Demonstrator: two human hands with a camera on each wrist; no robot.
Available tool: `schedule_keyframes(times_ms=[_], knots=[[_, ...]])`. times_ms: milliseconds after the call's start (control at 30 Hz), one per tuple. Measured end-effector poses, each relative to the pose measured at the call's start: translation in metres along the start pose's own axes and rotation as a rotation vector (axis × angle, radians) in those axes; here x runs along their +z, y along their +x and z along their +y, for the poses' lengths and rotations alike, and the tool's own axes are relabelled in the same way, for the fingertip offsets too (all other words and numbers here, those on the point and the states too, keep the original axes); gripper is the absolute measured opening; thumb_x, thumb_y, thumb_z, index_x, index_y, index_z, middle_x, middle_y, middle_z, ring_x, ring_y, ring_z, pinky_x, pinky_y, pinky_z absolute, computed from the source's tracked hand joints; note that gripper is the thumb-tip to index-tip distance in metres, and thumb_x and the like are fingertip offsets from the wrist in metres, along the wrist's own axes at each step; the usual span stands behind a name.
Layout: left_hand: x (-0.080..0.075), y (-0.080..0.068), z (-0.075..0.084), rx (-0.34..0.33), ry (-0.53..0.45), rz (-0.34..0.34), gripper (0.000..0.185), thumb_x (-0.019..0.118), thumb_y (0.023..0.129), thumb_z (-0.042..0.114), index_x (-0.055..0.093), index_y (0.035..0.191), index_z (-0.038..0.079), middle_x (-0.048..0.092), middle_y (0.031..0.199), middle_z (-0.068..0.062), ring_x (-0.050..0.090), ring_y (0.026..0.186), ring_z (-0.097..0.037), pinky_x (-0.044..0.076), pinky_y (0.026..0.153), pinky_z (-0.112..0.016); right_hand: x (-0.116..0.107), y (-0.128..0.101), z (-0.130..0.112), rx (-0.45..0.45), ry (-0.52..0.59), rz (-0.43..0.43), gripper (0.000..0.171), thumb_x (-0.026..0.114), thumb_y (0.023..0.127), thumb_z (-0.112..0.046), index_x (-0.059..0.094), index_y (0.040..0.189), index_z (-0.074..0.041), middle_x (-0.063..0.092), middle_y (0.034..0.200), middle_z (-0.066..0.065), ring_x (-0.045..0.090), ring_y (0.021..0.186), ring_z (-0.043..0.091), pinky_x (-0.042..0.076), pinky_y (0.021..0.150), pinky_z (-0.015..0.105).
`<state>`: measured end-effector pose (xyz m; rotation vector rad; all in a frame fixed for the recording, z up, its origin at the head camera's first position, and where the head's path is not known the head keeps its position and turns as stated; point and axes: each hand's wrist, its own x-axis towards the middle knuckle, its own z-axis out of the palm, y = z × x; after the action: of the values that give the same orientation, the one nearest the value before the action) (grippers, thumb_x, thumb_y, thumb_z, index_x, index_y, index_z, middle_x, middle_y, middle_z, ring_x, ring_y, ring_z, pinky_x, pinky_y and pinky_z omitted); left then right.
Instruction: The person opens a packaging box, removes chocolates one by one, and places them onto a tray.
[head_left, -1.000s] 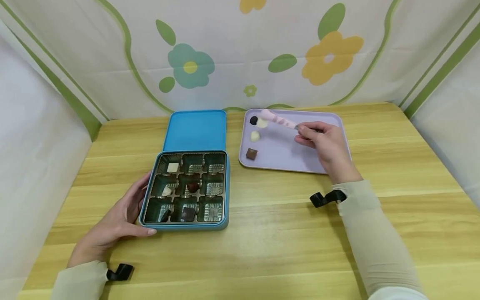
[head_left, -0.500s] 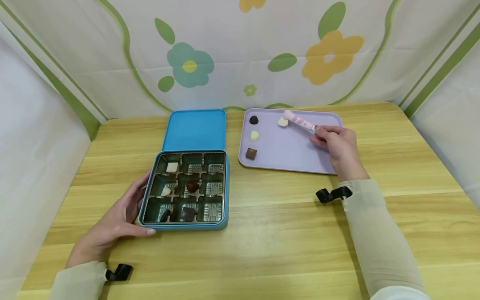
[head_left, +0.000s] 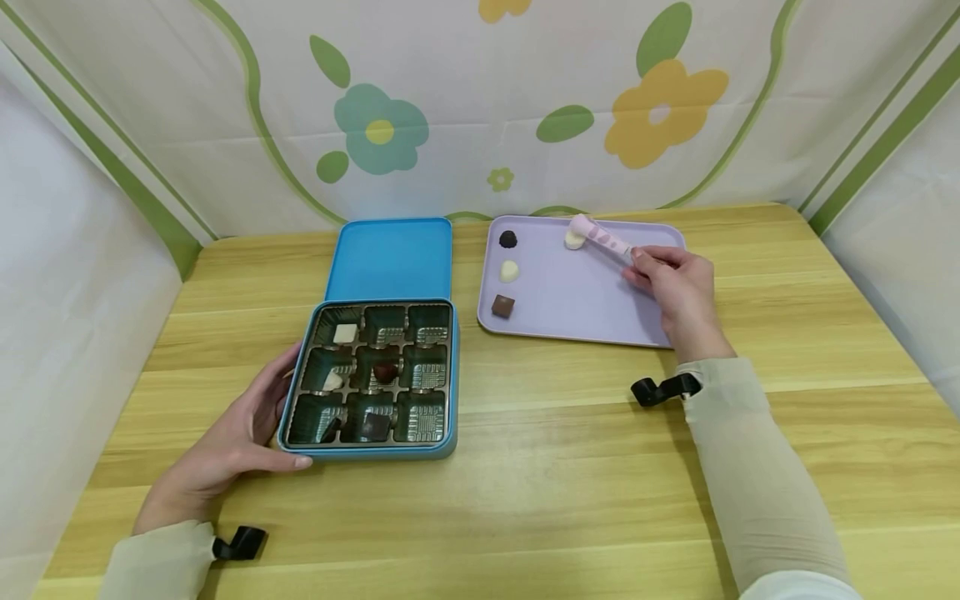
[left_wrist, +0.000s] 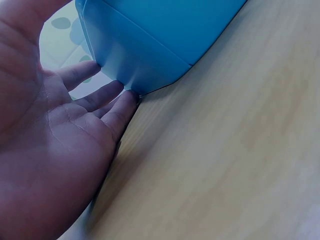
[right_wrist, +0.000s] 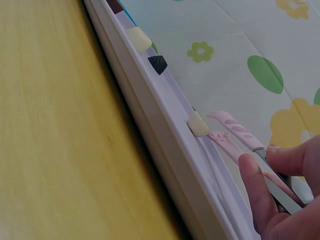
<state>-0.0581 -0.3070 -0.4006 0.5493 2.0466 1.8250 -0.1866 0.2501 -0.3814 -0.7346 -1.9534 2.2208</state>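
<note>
Pink-tipped metal tongs (head_left: 600, 237) pinched in right hand (head_left: 671, 287), nipping cream chocolate (head_left: 573, 240) at tray's (head_left: 585, 321) 12 o'clock; next, lift toward blue tin (head_left: 375, 454), braced by relaxed left hand (head_left: 225, 450).

I can read no words, numbers, brands or signs anywhere here. The blue tin (head_left: 390, 262) shows plain colour on its lid and sides, the lilac tray (head_left: 577, 308) is unmarked, and the pink tongs (head_left: 600, 237) carry only small shapes, no letters. The backdrop (head_left: 480, 108) bears painted flowers and leaves, nothing written. The chocolates are too small for me to tell any stamp.
</note>
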Motion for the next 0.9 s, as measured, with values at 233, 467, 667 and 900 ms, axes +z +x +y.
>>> schedule_keyframes(times_ms=[233, 467, 667, 900], knots=[[-0.002, -0.001, -0.001, -0.056, 0.011, 0.021, 0.133, 0.082, 0.072, -0.024, 0.01, 0.175, 0.02, 0.016, 0.178, -0.01, 0.037, 0.152, 0.003, 0.038, 0.114, -0.009, 0.0, 0.0, 0.0, -0.075, -0.026, 0.017, 0.012, 0.08, 0.096, -0.009, 0.075, 0.107, -0.008, 0.061, 0.108, 0.004, 0.074, 0.075, 0.004, 0.062, 0.08, 0.018], [-0.001, 0.0, -0.001, -0.049, 0.012, 0.024, 0.133, 0.082, 0.071, -0.024, 0.011, 0.175, 0.019, 0.017, 0.178, -0.01, 0.038, 0.152, 0.003, 0.038, 0.114, -0.009, 0.002, 0.0, 0.0, -0.093, -0.051, -0.004, 0.011, 0.079, 0.097, -0.009, 0.075, 0.107, -0.007, 0.062, 0.11, 0.004, 0.074, 0.076, 0.004, 0.062, 0.08, 0.018], [0.001, -0.001, -0.002, -0.012, -0.003, 0.019, 0.131, 0.081, 0.072, -0.024, 0.011, 0.175, 0.017, 0.018, 0.178, -0.009, 0.037, 0.153, 0.001, 0.037, 0.115, -0.009, 0.006, -0.004, -0.005, -0.129, -0.051, -0.001, 0.019, 0.079, 0.097, -0.008, 0.075, 0.115, -0.005, 0.066, 0.112, 0.004, 0.075, 0.084, 0.007, 0.063, 0.082, 0.02], [0.0, 0.0, 0.0, -0.022, 0.007, 0.016, 0.132, 0.082, 0.072, -0.023, 0.011, 0.175, 0.018, 0.015, 0.179, -0.01, 0.035, 0.154, 0.004, 0.035, 0.115, -0.008, 0.026, -0.029, -0.014, -0.252, -0.068, -0.143, 0.031, 0.079, 0.096, -0.005, 0.072, 0.125, 0.005, 0.068, 0.113, 0.005, 0.078, 0.087, 0.01, 0.063, 0.082, 0.022]])
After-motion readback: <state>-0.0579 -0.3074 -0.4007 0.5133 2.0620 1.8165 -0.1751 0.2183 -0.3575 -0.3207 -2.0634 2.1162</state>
